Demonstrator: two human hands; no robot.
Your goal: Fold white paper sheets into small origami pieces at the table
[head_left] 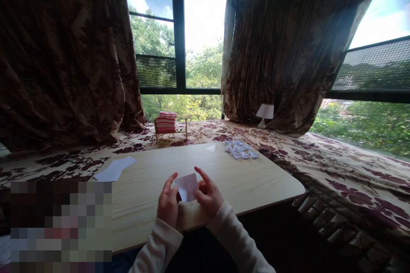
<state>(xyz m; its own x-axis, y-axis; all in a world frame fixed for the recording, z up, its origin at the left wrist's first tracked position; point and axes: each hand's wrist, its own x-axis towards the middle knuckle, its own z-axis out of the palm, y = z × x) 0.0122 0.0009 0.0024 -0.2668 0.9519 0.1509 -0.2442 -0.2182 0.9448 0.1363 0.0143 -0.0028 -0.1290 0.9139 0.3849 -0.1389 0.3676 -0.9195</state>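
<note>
While forefingers (203, 175) extend upward, both hands (168, 208) (210, 198) hold paper (187, 187).

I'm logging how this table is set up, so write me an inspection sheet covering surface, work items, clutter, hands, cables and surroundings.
Surface: pale wood-grain table.
Work items: small white paper in the hands; white sheets at the table's left; folded paper pieces clustered at its far right.
Clutter: on the patterned cloth beyond the table, a small rack bearing a red-and-white striped stack, and a white lamp.
Left hand: holds the paper's left side.
Right hand: holds its right side, thumb in front.
Cables: nothing seen.
Surroundings: windows with trees outside, dark patterned curtains; lower-left patch pixelated, contents unreadable.
</note>
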